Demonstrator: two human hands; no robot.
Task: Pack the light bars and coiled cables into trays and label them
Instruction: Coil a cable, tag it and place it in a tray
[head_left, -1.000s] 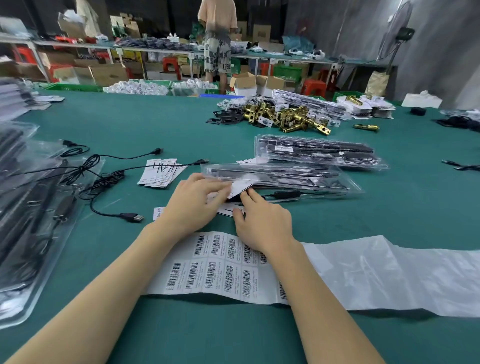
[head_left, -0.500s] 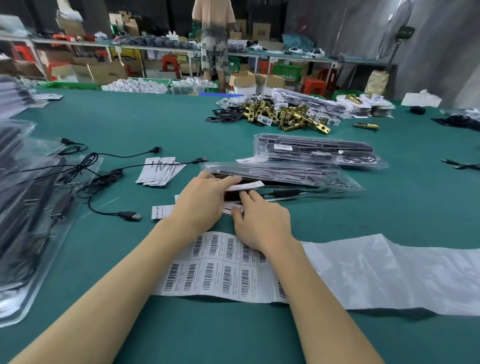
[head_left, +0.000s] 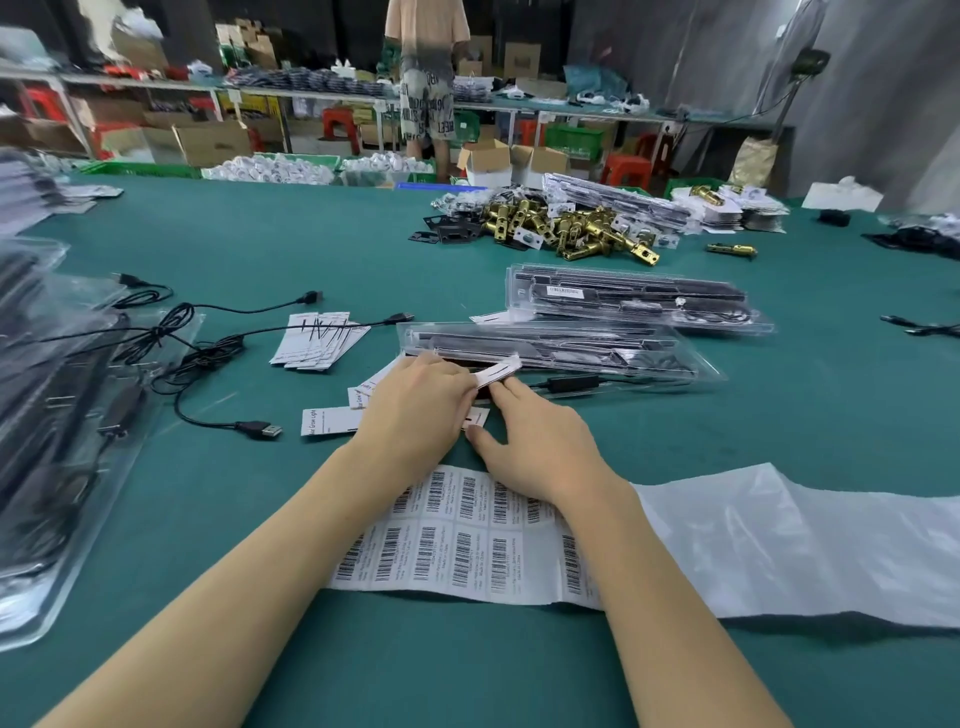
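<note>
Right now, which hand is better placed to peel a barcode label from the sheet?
The right hand, probably: it holds nothing and rests directly over the barcode sheet. The left hand is busy pinching a white card.

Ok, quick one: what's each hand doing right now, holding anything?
Left hand: pinches a small stack of paper cards.
Right hand: fingers straight, resting by the cards, grips nothing.
</note>
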